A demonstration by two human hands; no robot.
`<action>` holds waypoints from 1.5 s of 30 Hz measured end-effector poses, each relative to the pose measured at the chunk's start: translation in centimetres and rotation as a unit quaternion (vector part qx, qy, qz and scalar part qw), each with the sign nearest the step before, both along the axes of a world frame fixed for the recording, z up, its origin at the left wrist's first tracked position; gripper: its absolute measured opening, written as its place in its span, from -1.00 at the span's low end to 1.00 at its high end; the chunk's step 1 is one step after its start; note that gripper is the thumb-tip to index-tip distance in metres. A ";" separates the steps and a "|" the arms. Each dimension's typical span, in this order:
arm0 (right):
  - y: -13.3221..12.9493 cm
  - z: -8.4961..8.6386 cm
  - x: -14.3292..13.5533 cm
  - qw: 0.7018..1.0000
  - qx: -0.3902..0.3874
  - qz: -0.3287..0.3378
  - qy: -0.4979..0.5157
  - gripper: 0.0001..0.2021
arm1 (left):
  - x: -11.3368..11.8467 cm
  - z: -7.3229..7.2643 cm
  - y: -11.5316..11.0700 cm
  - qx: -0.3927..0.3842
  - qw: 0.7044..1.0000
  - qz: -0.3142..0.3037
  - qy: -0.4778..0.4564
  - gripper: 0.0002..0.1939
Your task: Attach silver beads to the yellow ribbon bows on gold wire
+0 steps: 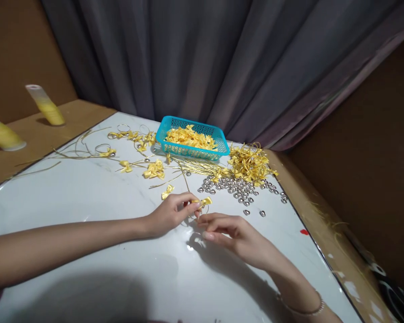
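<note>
Above White Tabletop: Yellow Bow Pinched in Left Hand

Note right hand just beside, fingers curled; cannot tell whether gripping thin cord. Judge corded bows piled right of basket as seemingly done, loose bows inside as remaining. Treat held bow's left part as finger-hidden.

A grey curtain hangs between brown walls.

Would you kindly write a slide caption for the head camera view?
Left hand pinching a yellow bow beside the right hand, with silvery pieces and a blue basket of yellow bows beyond.
</note>
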State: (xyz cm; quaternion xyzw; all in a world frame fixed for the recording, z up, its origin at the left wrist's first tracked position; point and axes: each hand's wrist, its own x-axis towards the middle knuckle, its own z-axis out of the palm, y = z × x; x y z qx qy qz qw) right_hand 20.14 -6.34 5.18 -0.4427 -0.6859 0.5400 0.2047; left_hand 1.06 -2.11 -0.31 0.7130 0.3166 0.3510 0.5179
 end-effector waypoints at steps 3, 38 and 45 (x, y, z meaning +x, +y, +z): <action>-0.5 -1.6 -1.6 0.996 -0.052 -0.071 0.013 -0.74 | 0.0 0.0 0.0 0.021 0.999 0.034 0.001 -0.71; 1.3 1.4 0.5 0.987 0.119 0.042 -0.102 -0.78 | -0.1 0.2 -0.1 0.044 0.998 0.031 0.020 -0.73; 0.0 2.2 1.6 0.923 0.298 -0.061 -0.234 -0.81 | -0.1 0.0 -0.2 0.199 0.980 0.020 0.017 -0.75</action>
